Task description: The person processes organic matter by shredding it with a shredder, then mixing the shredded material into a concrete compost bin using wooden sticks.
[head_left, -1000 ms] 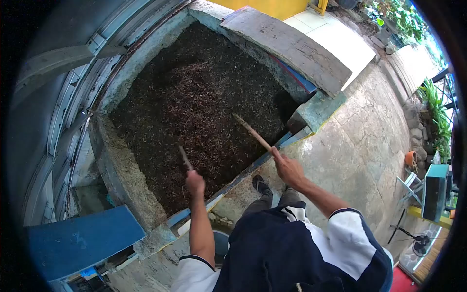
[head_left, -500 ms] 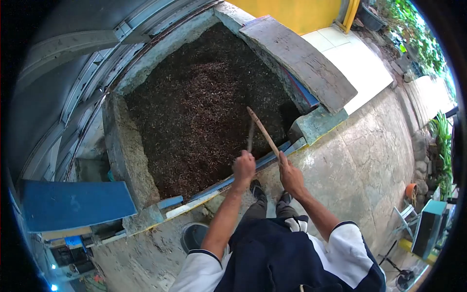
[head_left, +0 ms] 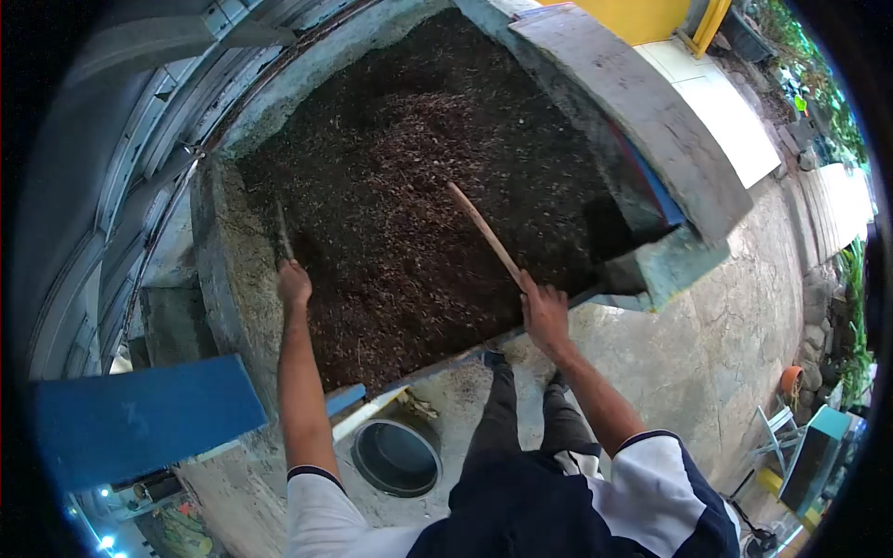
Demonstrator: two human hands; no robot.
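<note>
My left hand is closed round the lower end of a thin tool, partly blurred, at the left side of the soil bed, near its concrete wall. With my right hand I grip a long wooden stick by its near end, over the front edge of the bed. The stick's far end points up and left over the dark soil. A reddish-brown patch of dry bits covers the middle of the soil.
A round grey bucket stands on the floor left of my legs. A blue board lies at the left. Along the bed's right side rests a grey plank. A terracotta pot and a folding chair are at the far right.
My left hand has moved far left and forward with its tool, away from my right hand. The stick's tip shows slightly further left, and the view has shifted so more of the bucket shows.
</note>
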